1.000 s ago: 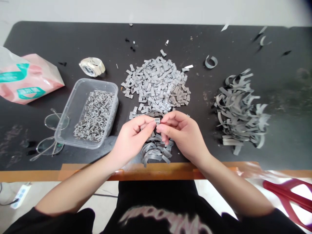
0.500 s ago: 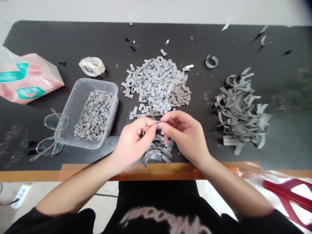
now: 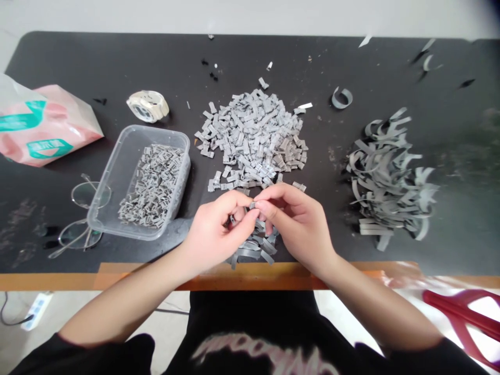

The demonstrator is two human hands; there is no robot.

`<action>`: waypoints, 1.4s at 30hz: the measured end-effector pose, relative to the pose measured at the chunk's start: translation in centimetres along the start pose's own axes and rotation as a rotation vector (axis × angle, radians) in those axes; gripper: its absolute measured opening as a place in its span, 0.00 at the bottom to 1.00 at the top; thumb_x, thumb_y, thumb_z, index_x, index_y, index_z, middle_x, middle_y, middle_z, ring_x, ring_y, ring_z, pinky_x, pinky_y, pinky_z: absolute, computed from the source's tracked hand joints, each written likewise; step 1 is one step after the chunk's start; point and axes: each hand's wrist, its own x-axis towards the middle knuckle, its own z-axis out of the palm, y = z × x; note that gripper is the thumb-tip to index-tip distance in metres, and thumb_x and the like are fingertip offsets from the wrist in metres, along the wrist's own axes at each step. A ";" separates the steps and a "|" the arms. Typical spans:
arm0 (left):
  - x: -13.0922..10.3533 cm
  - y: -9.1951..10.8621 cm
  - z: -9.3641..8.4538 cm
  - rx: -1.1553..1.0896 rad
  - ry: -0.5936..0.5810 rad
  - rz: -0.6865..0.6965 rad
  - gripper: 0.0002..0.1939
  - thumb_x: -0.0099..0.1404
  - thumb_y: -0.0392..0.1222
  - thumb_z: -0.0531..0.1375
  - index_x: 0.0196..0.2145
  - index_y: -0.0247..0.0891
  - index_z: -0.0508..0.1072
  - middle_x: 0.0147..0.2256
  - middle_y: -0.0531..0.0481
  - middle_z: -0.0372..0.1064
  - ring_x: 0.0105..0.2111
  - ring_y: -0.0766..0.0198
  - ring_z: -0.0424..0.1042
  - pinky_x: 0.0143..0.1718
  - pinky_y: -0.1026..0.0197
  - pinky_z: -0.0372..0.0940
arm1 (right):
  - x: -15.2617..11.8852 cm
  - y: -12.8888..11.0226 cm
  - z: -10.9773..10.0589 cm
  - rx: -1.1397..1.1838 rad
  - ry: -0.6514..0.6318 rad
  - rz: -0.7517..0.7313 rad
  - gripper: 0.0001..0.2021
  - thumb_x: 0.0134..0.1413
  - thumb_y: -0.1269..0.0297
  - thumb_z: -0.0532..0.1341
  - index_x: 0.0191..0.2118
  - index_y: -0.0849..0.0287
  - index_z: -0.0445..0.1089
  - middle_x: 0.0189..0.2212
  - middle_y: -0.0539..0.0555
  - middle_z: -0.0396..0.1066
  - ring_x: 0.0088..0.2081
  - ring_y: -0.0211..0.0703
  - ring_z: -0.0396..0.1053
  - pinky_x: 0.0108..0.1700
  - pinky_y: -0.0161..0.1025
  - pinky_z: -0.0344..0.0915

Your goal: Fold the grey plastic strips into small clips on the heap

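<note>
Between my two hands a small grey piece [image 3: 252, 205] is pinched, mostly covered by fingertips. My left hand [image 3: 216, 226] is closed, its thumb and index finger on the left side of the piece. From the right, the thumb and index finger of my right hand [image 3: 300, 226] press on the same piece. Beneath the hands lie several short grey strips [image 3: 255, 247], partly hidden. Just beyond them spreads a heap of small grey clipped strip pieces [image 3: 253, 130]. To the left, a clear plastic tub [image 3: 105, 172] holds many small grey clips [image 3: 152, 187].
Long curled grey strips [image 3: 390, 182] form a pile on the right. A white watch [image 3: 147, 106], eyeglasses [image 3: 80, 234] and a pink-and-white bag [image 3: 54, 125] are on the left. One curled strip [image 3: 342, 98] lies at the back. Brown tape [image 3: 258, 276] runs along the table's front edge.
My hands have come slightly lower and closer together, and the grey piece between the fingertips is more covered. A loose clipped piece now shows beyond my right hand.
</note>
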 end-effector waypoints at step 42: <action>0.2 -0.2 -0.7 0.332 -0.019 0.319 0.04 0.67 0.34 0.57 0.34 0.39 0.69 0.19 0.61 0.64 0.16 0.75 0.61 0.20 0.71 0.56 | 0.9 -0.3 -1.5 0.191 -0.289 0.138 0.08 0.59 0.60 0.68 0.35 0.58 0.71 0.23 0.46 0.68 0.24 0.33 0.63 0.28 0.33 0.64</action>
